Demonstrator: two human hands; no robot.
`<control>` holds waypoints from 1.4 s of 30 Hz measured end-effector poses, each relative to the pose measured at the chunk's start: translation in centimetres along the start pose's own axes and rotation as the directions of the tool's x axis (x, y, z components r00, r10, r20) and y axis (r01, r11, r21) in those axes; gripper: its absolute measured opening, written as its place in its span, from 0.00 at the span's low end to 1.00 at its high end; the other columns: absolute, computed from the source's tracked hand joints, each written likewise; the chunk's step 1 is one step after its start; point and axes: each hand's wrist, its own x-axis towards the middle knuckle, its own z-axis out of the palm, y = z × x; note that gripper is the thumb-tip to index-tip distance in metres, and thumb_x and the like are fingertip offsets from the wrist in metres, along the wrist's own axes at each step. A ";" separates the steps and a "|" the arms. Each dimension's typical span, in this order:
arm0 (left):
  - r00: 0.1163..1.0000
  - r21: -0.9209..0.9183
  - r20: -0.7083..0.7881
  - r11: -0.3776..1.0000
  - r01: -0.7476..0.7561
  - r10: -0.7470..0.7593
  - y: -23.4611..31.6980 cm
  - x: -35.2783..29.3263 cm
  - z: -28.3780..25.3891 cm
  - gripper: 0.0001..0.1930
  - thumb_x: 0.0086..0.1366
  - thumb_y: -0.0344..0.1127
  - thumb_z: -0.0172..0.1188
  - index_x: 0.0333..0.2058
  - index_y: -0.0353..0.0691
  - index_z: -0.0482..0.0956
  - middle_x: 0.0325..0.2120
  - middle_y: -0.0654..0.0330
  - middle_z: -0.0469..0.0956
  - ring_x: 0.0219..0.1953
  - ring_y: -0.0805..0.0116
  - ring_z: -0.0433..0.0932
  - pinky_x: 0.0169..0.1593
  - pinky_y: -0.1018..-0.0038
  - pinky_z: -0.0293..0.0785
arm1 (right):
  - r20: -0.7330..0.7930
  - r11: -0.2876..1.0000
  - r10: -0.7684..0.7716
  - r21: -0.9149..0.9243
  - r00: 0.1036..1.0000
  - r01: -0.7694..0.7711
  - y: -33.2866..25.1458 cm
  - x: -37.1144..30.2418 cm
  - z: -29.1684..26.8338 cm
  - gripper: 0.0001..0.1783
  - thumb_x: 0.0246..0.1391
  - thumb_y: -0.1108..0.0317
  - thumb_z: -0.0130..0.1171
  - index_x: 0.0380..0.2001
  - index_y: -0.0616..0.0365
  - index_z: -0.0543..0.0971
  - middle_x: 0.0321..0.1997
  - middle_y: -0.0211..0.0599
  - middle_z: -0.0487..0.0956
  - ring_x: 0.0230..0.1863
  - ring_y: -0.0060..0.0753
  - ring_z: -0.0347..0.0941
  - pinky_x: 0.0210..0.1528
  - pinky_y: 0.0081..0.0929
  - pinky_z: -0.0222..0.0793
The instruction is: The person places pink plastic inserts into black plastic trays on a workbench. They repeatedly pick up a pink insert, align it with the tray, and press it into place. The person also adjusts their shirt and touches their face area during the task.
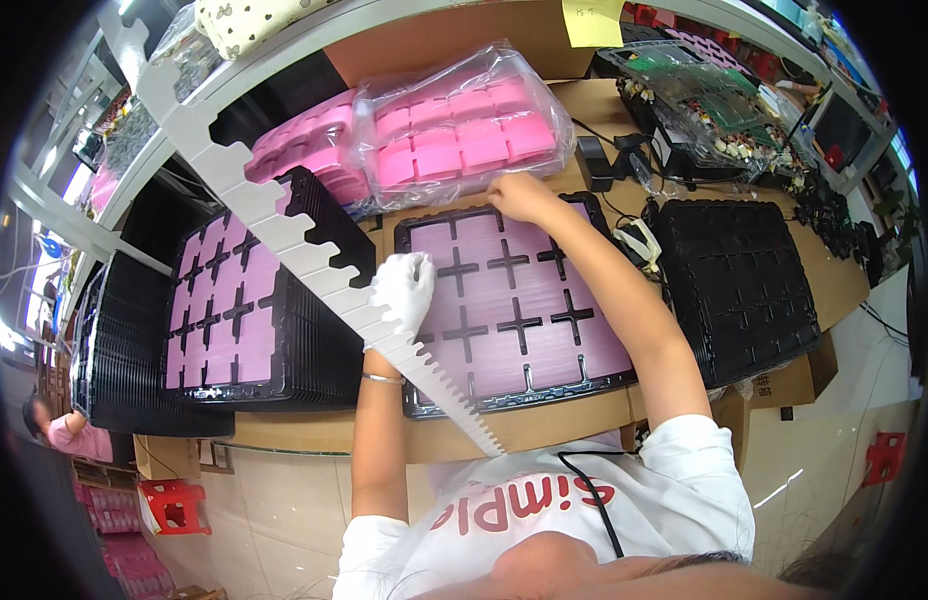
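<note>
A black plastic tray (519, 400) lies in front of me, its grid of compartments lined with pink-purple sheet. My left hand (402, 288) wears a white glove and rests at the left side of this tray, its fingers curled in; anything inside them is hidden. Bare and reaching over the tray, my right hand (522, 197) is at the far edge, beside the clear plastic bag (559, 120) of pink foam pieces (464, 140). Its fingers are bent together, and I cannot make out what they hold, if anything.
Tall stacks of black trays (329, 340) stand at the left, the nearer topped with pink-purple sheet (199, 350). More black trays (739, 285) lie at the right. A white toothed metal bar (314, 265) crosses the view in front. Bagged circuit boards (704, 95) sit far right; red stools (174, 507) stand on the floor.
</note>
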 end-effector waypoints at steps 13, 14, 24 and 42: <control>0.907 0.523 0.419 0.829 -0.199 -0.046 0.6 2.8 0.7 0.24 0.71 0.49 0.43 0.55 0.41 0.76 0.59 0.53 0.71 0.66 0.60 0.63 0.68 0.46 0.46 | -0.148 0.882 0.078 -0.451 0.986 -0.137 5.9 -14.6 -2.7 0.25 0.66 0.51 0.43 0.55 0.54 0.76 0.60 0.33 0.75 0.71 0.37 0.56 0.73 0.57 0.34; 0.935 0.466 0.341 0.847 -0.255 0.095 0.1 2.9 1.2 0.24 0.71 0.50 0.43 0.54 0.41 0.76 0.59 0.53 0.71 0.66 0.60 0.63 0.68 0.46 0.46 | -0.166 0.927 0.004 -0.368 0.986 -0.066 6.1 -14.3 -2.4 0.24 0.65 0.51 0.44 0.54 0.54 0.77 0.60 0.33 0.75 0.71 0.37 0.57 0.73 0.57 0.34; 0.846 0.049 0.322 0.885 -0.464 0.425 -1.6 -3.0 -0.7 0.17 0.68 0.40 0.49 0.50 0.39 0.78 0.48 0.55 0.79 0.55 0.54 0.75 0.65 0.54 0.58 | -0.162 0.989 -0.014 0.144 0.987 0.037 2.3 -21.3 -4.7 0.18 0.64 0.58 0.48 0.45 0.57 0.81 0.50 0.39 0.80 0.60 0.39 0.70 0.69 0.49 0.51; 0.828 -0.598 0.319 0.580 0.553 -0.460 -3.7 -17.2 -2.9 0.28 0.65 0.42 0.62 0.55 0.24 0.71 0.54 0.45 0.74 0.55 0.62 0.74 0.59 0.72 0.69 | -0.171 0.904 0.181 0.417 0.968 -0.096 1.0 -33.4 -2.0 0.29 0.68 0.61 0.41 0.68 0.59 0.56 0.74 0.59 0.47 0.76 0.57 0.40 0.74 0.44 0.37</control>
